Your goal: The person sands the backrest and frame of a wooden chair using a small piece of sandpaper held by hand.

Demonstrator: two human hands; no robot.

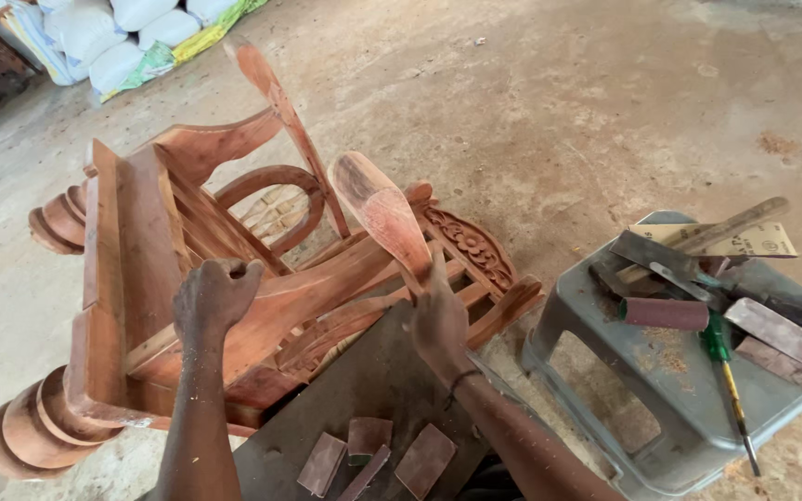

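Wooden rocking chair lies tipped on its side on the concrete floor, filling the left and centre of the frame, turned legs toward the lower left, carved panel toward the centre right.

My left hand, centre left: grip closed into a fist on the upper edge of a curved side rail of the chair, fingers wrapped over the wood.

My right hand, centre: fingers pointing up, pressed against the base of the upturned rocker end. Cannot tell whether a strip of sandpaper sits under the fingers, or how far this grip is closed.

Lower centre: dark board with several brown sandpaper pieces lying flat on it.

Right of frame: grey plastic stool serving as my bench, carrying a green-handled screwdriver, a rolled sandpaper, flat files and sandpaper sheets.

Upper left: white sacks stacked on the floor.
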